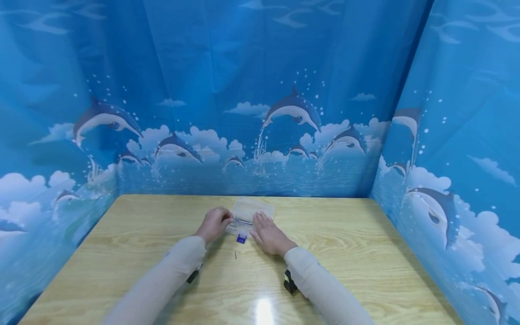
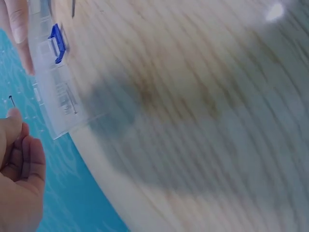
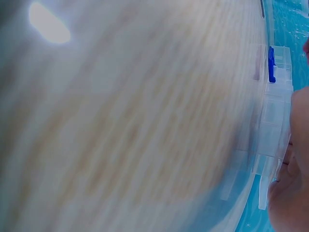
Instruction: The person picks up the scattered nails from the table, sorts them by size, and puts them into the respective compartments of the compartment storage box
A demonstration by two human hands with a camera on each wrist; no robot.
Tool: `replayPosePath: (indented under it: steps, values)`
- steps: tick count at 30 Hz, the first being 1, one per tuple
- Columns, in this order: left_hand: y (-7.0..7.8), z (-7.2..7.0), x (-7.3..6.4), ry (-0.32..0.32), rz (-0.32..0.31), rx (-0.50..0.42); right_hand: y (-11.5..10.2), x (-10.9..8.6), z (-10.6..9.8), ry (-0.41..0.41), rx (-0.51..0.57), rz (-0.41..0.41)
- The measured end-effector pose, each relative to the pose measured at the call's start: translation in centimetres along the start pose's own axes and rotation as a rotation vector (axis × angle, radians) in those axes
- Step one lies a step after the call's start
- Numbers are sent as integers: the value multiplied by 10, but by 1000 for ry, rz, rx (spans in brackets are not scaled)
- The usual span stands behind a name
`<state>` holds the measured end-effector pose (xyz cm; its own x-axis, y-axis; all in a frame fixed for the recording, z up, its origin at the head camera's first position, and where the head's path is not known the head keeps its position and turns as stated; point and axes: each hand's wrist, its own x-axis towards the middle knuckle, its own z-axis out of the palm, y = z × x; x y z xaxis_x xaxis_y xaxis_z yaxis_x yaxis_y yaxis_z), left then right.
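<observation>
My left hand (image 1: pixel 215 224) is at the left end of a clear plastic box (image 1: pixel 231 229) with a blue latch (image 1: pixel 241 238). Between its thumb and finger it pinches a small dark nail (image 2: pixel 12 100), seen in the left wrist view. The box's clear lid (image 1: pixel 253 206) lies folded back. Several thin metal pieces (image 2: pixel 67 99) show inside the end compartment nearest that hand. My right hand (image 1: pixel 270 234), fingers extended, rests on the right part of the box. A long shiny piece (image 1: pixel 243 221) lies in the box between the hands.
Another thin nail-like piece (image 1: pixel 235 255) lies on the wooden table (image 1: pixel 162 271) in front of the box. Behind and to the right, a blue dolphin-print curtain (image 1: pixel 243 113) borders the table. Dark wrist straps show below both sleeves.
</observation>
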<state>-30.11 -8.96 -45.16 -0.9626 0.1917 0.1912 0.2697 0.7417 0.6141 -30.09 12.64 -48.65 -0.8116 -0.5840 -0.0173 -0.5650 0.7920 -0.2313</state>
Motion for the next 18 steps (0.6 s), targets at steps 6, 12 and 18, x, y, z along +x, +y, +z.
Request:
replayPosePath:
  steps: [6,12,18]
  values:
    - [-6,10,1,24,-16,-18,0,0,1,-3,-9,7]
    - [-12,17,2,34,-11,3,1,1,1,-8,-15,12]
    - [-14,20,3,29,0,24,-1,0,-1,-9,-14,12]
